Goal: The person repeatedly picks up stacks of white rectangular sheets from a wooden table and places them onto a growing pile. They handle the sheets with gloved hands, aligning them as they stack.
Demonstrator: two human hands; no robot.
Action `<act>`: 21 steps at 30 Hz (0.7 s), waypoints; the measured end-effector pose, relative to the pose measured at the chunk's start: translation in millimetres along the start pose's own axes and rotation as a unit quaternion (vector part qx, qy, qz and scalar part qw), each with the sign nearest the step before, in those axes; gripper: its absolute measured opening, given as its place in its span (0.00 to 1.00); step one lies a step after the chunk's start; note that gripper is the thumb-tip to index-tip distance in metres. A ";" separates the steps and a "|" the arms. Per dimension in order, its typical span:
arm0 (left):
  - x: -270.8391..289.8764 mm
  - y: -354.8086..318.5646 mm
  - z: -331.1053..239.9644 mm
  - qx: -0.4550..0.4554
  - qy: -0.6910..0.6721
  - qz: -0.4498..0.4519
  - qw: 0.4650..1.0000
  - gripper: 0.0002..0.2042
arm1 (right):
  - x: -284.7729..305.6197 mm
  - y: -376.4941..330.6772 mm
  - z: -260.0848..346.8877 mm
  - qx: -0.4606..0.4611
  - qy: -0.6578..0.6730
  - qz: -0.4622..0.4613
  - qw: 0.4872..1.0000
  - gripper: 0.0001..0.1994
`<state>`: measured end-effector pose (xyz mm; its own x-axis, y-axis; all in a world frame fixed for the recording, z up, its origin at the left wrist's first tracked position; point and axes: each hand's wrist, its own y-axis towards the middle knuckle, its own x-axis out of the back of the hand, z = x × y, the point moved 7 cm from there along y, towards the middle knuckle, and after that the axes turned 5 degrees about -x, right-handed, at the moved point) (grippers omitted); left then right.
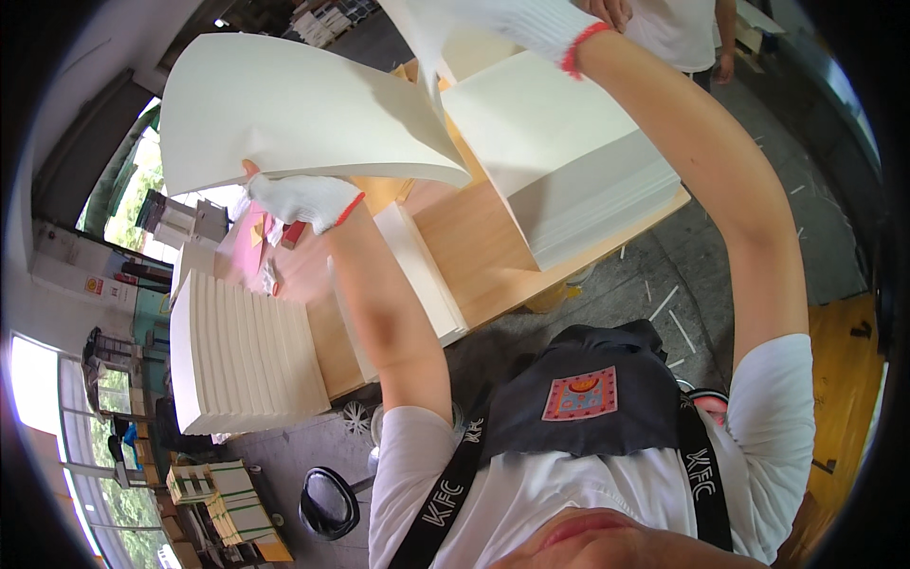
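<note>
Lifting curled sheet by edges, left hand, right hand, above stack

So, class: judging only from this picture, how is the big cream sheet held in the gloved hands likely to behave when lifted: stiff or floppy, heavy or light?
Probably floppy: the cream sheet bows in a curve between the left hand and the right hand. Likely light, since each hand seems to hold only an edge. It may be less slippery to grip, as both wear knitted gloves.
</note>
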<state>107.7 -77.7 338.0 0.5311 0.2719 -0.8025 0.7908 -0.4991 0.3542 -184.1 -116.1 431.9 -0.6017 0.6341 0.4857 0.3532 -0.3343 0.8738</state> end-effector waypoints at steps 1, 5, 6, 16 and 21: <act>4.6 -0.1 0.4 -0.019 0.001 -0.008 1.000 0.19 | 3.1 8.0 13.4 -0.044 0.049 -0.005 0.998 0.14; 18.2 -14.3 -12.6 -0.041 0.017 -0.048 0.998 0.23 | -21.3 30.7 89.0 -0.193 0.149 0.259 0.934 0.26; 19.5 -22.9 -8.8 -0.040 0.008 -0.043 0.998 0.23 | -16.0 24.8 111.9 -0.180 0.122 0.327 0.920 0.29; 59.8 -22.0 -32.1 0.065 -0.193 0.045 0.978 0.26 | -19.5 42.1 175.5 0.022 0.244 0.311 0.918 0.33; 60.3 -24.1 -51.0 0.042 -0.182 0.040 0.982 0.27 | -53.6 -38.1 232.2 0.105 -0.002 0.252 0.962 0.36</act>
<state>136.2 -7.2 305.5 0.4354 -0.0749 -0.8971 0.7143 -0.5778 0.3949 1.1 24.5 367.3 -0.3133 0.4305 0.8464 0.7368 -0.4522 0.5027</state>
